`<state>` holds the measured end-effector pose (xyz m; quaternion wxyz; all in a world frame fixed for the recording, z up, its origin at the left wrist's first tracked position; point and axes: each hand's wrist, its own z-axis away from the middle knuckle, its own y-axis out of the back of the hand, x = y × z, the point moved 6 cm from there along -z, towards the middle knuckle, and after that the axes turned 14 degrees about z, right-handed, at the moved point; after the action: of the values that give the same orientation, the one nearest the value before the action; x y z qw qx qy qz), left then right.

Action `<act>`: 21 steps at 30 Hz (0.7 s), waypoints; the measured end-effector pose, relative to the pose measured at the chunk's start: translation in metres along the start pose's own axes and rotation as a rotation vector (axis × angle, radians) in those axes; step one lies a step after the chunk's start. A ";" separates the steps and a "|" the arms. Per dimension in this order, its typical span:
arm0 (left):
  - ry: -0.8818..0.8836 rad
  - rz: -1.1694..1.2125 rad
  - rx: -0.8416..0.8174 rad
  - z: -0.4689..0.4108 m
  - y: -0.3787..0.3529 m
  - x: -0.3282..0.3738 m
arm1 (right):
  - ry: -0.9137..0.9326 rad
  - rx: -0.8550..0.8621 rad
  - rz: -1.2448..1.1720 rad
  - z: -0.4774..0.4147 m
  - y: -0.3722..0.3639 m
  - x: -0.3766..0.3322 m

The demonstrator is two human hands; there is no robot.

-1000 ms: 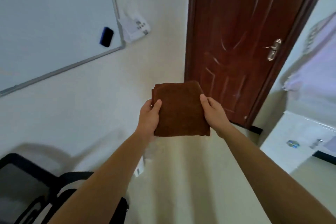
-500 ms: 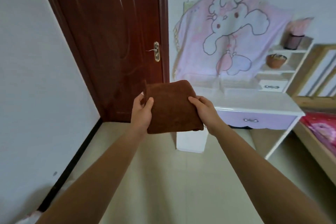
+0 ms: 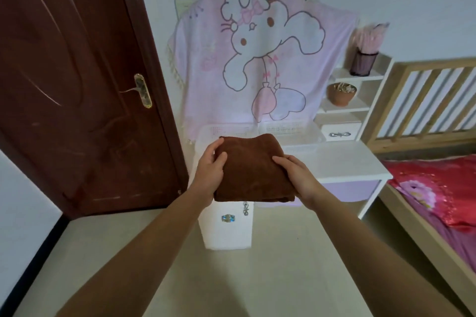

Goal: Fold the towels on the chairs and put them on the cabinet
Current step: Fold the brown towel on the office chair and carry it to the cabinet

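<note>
A brown towel, folded into a thick square, is held level in front of me at chest height. My left hand grips its left edge with the thumb on top. My right hand grips its right edge the same way. Behind and below the towel stands the white cabinet with a lilac drawer front; the towel hovers over the cabinet's left front part, above its top. The towel hides part of the cabinet's top.
A dark red door is shut at the left. A pink cartoon cloth hangs behind the cabinet, with white baskets below it. Shelves with a pot and a pen cup stand right. A bed fills the right side.
My view has swung right from the whiteboard wall and door to the cabinet, which is now nearer. Both hands keep the same hold on the folded towel.
</note>
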<state>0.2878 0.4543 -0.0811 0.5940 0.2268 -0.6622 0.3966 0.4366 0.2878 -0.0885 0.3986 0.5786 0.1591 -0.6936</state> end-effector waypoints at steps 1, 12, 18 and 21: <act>0.032 0.022 -0.004 -0.025 -0.010 -0.008 | -0.008 0.019 -0.001 -0.022 0.009 -0.004; 0.323 -0.001 0.027 -0.217 -0.062 -0.045 | -0.112 -0.010 0.023 -0.229 0.051 -0.023; 0.353 -0.043 0.204 -0.308 -0.040 -0.067 | -0.161 -0.169 0.016 -0.348 0.021 -0.019; 0.414 -0.083 0.281 -0.346 -0.023 -0.079 | -0.194 -0.271 0.036 -0.400 -0.001 -0.018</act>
<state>0.5307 0.7028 -0.1584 0.6953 0.2481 -0.4548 0.4982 0.7068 0.5676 -0.1843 0.4989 0.4526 0.2017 -0.7110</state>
